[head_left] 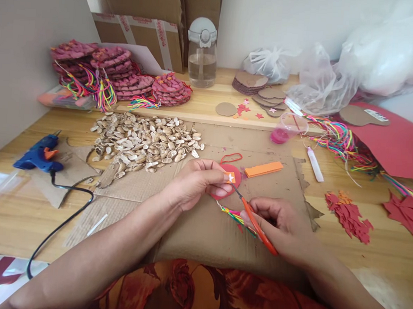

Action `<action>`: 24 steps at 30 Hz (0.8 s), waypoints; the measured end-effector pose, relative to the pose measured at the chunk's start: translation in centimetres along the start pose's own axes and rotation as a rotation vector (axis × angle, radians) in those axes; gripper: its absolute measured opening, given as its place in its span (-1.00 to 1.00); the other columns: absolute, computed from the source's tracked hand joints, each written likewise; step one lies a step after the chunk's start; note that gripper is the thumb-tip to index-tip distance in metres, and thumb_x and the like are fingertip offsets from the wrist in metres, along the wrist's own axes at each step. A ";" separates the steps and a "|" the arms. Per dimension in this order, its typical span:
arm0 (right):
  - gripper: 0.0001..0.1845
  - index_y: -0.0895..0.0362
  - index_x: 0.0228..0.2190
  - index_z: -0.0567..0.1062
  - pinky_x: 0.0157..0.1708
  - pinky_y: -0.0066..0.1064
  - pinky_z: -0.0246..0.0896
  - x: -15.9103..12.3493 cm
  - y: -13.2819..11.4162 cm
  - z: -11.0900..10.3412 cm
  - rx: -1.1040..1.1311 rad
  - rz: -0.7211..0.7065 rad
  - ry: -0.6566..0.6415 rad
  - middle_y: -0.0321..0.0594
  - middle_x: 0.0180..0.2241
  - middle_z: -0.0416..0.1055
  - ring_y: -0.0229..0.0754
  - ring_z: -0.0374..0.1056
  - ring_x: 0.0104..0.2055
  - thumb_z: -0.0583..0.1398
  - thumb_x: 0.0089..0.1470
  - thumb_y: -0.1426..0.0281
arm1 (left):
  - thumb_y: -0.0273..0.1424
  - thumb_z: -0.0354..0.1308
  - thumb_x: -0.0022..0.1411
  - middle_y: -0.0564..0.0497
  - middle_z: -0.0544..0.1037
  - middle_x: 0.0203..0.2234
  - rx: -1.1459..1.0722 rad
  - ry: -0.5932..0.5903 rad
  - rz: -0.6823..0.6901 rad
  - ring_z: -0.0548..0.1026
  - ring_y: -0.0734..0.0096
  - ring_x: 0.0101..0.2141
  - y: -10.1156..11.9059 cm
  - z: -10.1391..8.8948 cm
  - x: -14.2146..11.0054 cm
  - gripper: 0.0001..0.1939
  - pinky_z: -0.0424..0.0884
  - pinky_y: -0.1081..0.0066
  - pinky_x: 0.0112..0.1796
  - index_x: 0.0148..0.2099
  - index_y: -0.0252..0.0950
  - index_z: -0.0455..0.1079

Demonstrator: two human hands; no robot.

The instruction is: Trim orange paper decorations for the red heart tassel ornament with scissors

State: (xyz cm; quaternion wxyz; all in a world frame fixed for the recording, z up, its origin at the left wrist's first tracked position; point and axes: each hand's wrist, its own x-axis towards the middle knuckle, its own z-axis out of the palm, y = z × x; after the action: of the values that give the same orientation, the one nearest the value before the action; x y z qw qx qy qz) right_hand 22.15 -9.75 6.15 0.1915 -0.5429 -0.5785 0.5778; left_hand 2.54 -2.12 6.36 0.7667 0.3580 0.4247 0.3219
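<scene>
Between the thumb and fingers of my left hand (202,181) is a small orange paper piece (231,177) with a white star on it. My right hand (281,224) grips orange-handled scissors (260,227), their blades reaching up to the paper's lower edge. Beneath the paper lies a red disc (238,175) with a red cord loop (231,157) at its top. A multicoloured tassel (237,216) hangs from the disc's lower side, partly hidden by the scissors and right hand. Just to the right rests a folded orange paper strip (263,169).
Peanut shells (147,139) are heaped at left on the cardboard (194,233), near a blue glue gun (40,156) with a black cord. Behind stand stacked pink discs (110,69) and a water bottle (202,56). Red paper scraps (351,219) and a pink paint cup (283,131) are at right.
</scene>
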 end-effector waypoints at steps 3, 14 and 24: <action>-0.66 0.14 -0.51 0.38 -0.55 -0.45 -0.10 -0.1 0.1 0.0 0.002 -0.007 0.006 -0.35 -0.56 0.17 -0.31 0.03 -0.53 0.15 0.12 0.13 | -0.47 0.28 -0.04 -0.03 0.52 -0.64 0.012 0.003 -0.005 0.46 0.53 -0.61 0.0 0.0 0.0 -0.87 0.38 0.53 -0.49 -0.53 -0.39 0.40; -0.65 0.13 -0.57 0.31 -0.56 -0.44 -0.16 0.1 -0.4 -0.1 -0.106 -0.051 0.045 -0.37 -0.58 0.06 -0.32 -0.04 -0.53 0.16 0.12 0.18 | -0.47 0.30 -0.05 -0.02 0.53 -0.64 0.016 0.027 -0.003 0.47 0.53 -0.60 -0.1 0.0 0.1 -0.86 0.40 0.54 -0.49 -0.53 -0.39 0.40; -0.63 0.14 -0.56 0.32 -0.58 -0.44 -0.19 0.3 0.2 0.1 -0.152 -0.077 0.061 -0.38 -0.59 0.04 -0.33 -0.07 -0.54 0.16 0.11 0.14 | -0.47 0.30 -0.05 -0.02 0.53 -0.64 0.018 0.027 0.000 0.48 0.52 -0.61 -0.1 0.0 0.1 -0.86 0.41 0.54 -0.49 -0.53 -0.39 0.41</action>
State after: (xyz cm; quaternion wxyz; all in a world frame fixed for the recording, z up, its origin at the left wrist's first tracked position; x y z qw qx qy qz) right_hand 22.08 -9.59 5.88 0.1896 -0.5505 -0.6351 0.5077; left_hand 2.61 -2.13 6.24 0.7578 0.3603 0.4379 0.3228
